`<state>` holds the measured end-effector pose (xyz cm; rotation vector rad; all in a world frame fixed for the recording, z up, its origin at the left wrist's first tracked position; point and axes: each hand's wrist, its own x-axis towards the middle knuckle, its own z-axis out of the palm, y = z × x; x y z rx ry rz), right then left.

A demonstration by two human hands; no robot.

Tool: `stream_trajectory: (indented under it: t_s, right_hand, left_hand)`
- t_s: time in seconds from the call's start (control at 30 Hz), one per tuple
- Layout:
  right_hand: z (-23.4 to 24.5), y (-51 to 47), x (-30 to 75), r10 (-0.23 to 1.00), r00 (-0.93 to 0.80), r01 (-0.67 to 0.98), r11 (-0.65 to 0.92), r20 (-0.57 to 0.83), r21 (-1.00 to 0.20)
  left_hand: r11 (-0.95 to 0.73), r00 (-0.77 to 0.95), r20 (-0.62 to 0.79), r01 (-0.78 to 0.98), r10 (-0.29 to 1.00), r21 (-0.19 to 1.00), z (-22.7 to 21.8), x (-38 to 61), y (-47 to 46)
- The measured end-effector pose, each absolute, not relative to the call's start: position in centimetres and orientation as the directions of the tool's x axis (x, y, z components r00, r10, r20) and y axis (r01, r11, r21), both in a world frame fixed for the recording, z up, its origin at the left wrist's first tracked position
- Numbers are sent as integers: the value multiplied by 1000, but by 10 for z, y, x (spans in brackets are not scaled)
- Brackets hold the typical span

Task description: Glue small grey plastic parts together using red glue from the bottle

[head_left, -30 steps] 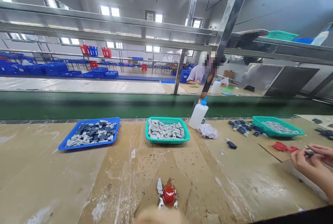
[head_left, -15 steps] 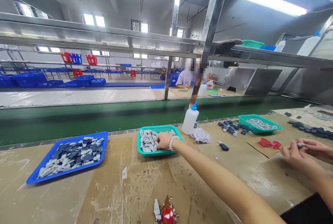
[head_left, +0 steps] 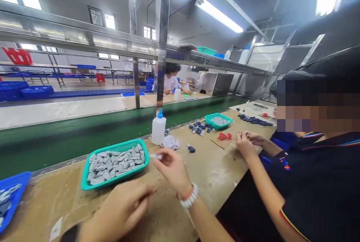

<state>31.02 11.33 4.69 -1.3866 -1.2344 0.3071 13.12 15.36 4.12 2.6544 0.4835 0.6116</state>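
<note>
Pinching one grey piece in the right hand, left hand apart, beside one teal basket.

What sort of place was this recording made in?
Most likely a factory assembly workshop. A long green conveyor belt runs between workbenches, a teal basket holds a batch of small grey parts, and a co-worker sits at the far bench, with blue crates beyond.

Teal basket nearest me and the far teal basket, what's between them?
In the head view, a white squeeze bottle, a crumpled white cloth and scattered dark blue parts.
</note>
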Motion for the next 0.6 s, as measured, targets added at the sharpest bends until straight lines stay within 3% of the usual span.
stream_trajectory:
  t_s: [0.1, 0.13, 0.3, 0.47, 0.6]
  right_hand:
    - [23, 38, 340, 766, 549, 126, 320, 335, -939]
    - [15, 16, 353, 749, 564, 97, 359, 348, -928]
    - [28, 2, 445, 644, 476, 373, 468, 599, -801]
    - [53, 49, 523, 590, 484, 426, 486, 647, -763]
    - [33, 48, 530, 670, 421, 426, 449, 611, -785]
  left_hand:
    - [-909, 869, 327, 268, 371, 318, 27, 237, 187]
    - [-920, 879, 322, 263, 353, 290, 20, 271, 195]
    - [-963, 931, 260, 224, 256, 147, -14, 386, 216]
    - [-968, 949, 192, 244, 251, 57, -15, 417, 221]
    - [-972, 952, 197, 227, 234, 59, 14, 405, 216]
